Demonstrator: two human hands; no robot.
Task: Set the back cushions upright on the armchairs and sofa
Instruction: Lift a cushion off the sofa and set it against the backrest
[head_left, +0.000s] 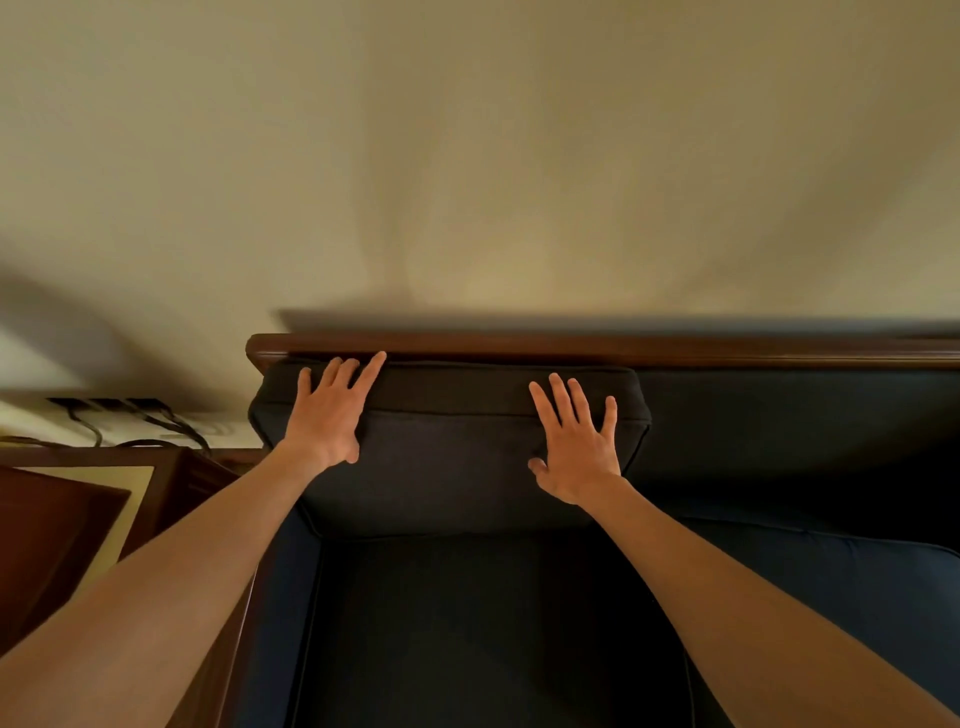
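A dark navy back cushion stands upright against the sofa's wooden top rail, at the left end of the sofa. My left hand lies flat on its upper left part, fingers spread, fingertips reaching the rail. Flat on the cushion's upper right part is my right hand, fingers apart. Neither hand grips anything. To the right a second dark back cushion stands against the rail. The navy seat cushion fills the foreground below.
A beige wall rises right behind the sofa. On the left stands a dark wooden side table with a lighter inset top. Black cables run along the wall above it. The sofa's wooden armrest borders the seat on the left.
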